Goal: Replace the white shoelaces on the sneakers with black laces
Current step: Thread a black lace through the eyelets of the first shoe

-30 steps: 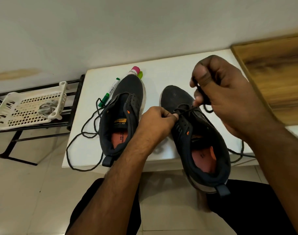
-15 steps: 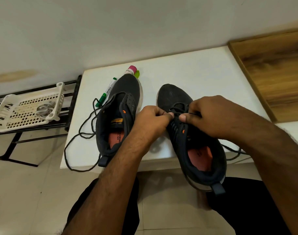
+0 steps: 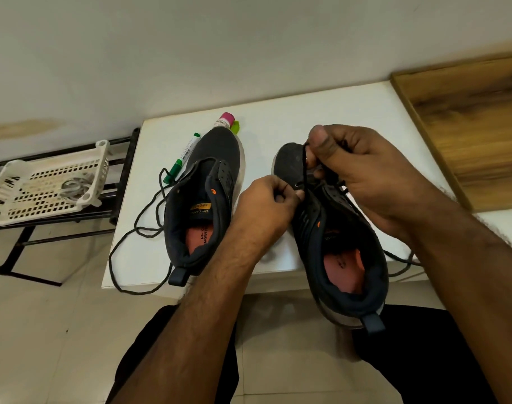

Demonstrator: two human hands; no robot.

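Note:
Two dark sneakers with orange insoles stand on a white table (image 3: 336,112). The left sneaker (image 3: 202,199) has no lace in it; a loose black lace (image 3: 126,243) trails beside it over the table's front edge. The right sneaker (image 3: 345,258) hangs partly off the front edge. A black lace (image 3: 304,167) runs through its front eyelets. My left hand (image 3: 263,202) pinches the shoe's eyelet edge by the lace. My right hand (image 3: 356,170) pinches the lace end and holds it raised above the toe. The lace's other end (image 3: 400,260) trails to the right.
A green marker (image 3: 182,157) and a pink-capped tube (image 3: 224,121) lie at the left sneaker's toe. A white plastic basket (image 3: 44,185) with pale laces coiled in it sits on a black rack at left. A wooden board (image 3: 476,121) lies at the right. My knees are below.
My right hand went down to the eyelets and has now lifted again, drawing the lace up above the toe. The left hand has stayed at the eyelets.

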